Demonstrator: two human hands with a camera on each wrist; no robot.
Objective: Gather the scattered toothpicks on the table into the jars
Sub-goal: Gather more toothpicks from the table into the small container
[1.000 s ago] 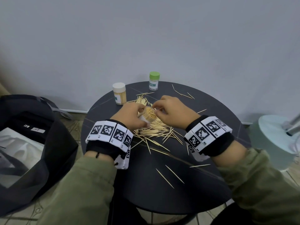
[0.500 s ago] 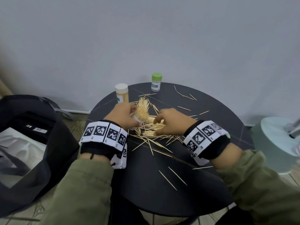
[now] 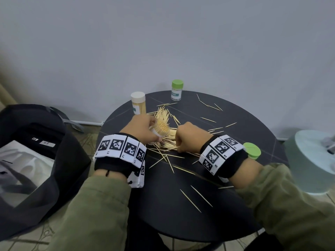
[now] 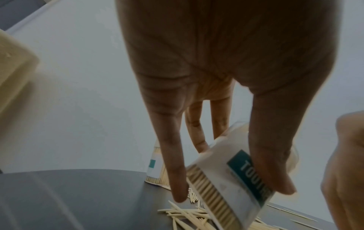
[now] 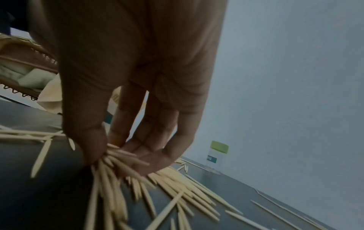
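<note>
Toothpicks [image 3: 167,140] lie heaped mid-table [image 3: 163,205], strays scattered around. The right hand [image 3: 188,136] pinches a bunch [image 5: 118,157] from the heap. The left hand [image 3: 143,128] grips an open, tilted toothpick jar [image 4: 234,175], nearly full, just beside it.

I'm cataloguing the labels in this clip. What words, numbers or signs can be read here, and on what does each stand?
"TOOTH": teal label of the open jar that the left hand holds tilted; the rest is hidden by the thumb.
"...PICK": teal label of the green-capped jar; only the end reads, faintly.
White-capped jar: teal label patch, no text legible.
Wristbands: black-and-white square markers with tiny digits, too small to read.
Tags in the black bag: blurred.
</note>
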